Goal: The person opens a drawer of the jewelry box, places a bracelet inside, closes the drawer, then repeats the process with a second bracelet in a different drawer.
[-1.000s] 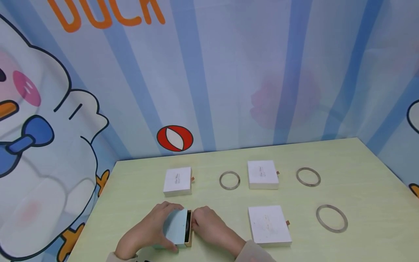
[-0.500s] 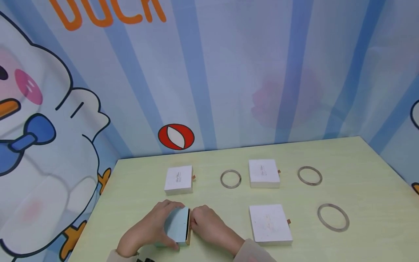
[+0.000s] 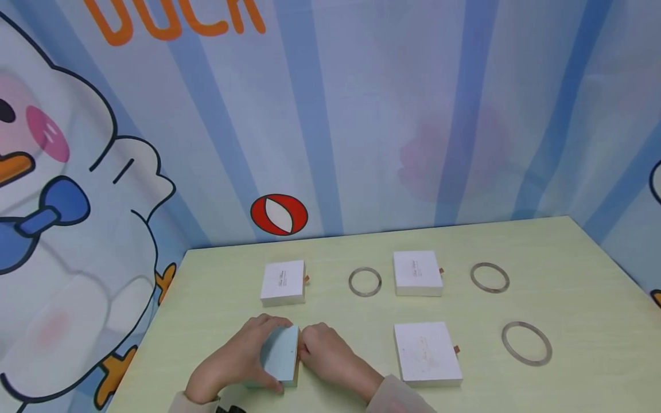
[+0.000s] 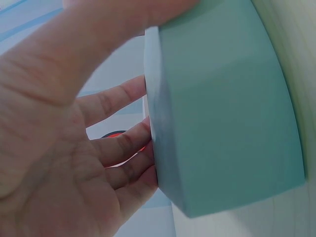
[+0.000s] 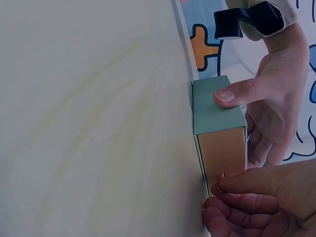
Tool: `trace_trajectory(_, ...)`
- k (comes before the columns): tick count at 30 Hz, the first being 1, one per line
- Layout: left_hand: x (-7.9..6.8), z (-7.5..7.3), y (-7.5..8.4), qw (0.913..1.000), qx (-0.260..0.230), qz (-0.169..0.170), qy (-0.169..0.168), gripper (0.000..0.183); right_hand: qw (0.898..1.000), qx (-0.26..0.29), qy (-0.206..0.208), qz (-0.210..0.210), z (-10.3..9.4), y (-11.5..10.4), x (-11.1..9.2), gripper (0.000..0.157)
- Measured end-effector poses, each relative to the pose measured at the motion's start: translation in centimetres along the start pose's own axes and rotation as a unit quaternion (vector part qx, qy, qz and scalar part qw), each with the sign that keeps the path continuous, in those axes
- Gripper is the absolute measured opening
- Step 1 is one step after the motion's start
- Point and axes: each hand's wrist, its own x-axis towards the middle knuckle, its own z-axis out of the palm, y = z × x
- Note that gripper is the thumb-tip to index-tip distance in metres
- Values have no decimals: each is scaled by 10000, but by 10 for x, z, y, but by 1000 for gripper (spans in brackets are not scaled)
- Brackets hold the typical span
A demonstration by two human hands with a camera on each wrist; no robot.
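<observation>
A light blue-green drawer box lies on the table at front left. My left hand grips it from the left, thumb on the near side and fingers on the far side; in the left wrist view the fingertips press along the edge of the box. My right hand is curled against the box's right end. In the right wrist view its thumb and fingers pinch at the lower part of the tan drawer front, covering most of the pull tab. The drawer sits flush in its sleeve, its contents hidden.
White boxes with small brown tabs stand at back left, back middle and front right. Flat bangles lie beside them: one in the middle, two at right. A printed curtain hangs behind the table.
The drawer has slid left into the blue-green sleeve, so the dark gap showing a second ago is gone. My right hand moved slightly left with it; my left hand kept its grip.
</observation>
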Motion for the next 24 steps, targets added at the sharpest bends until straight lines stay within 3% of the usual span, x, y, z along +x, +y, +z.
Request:
trace_trajectory(16, -2, 1, -2, 9999, 83, 99, 79, 96, 9997, -17, -227, 26, -1, 1, 2, 43)
trace_trajectory(24, -2, 0, 0, 10000, 67, -56, 30, 97, 9991, -188, -380, -67, -8, -1, 2, 38)
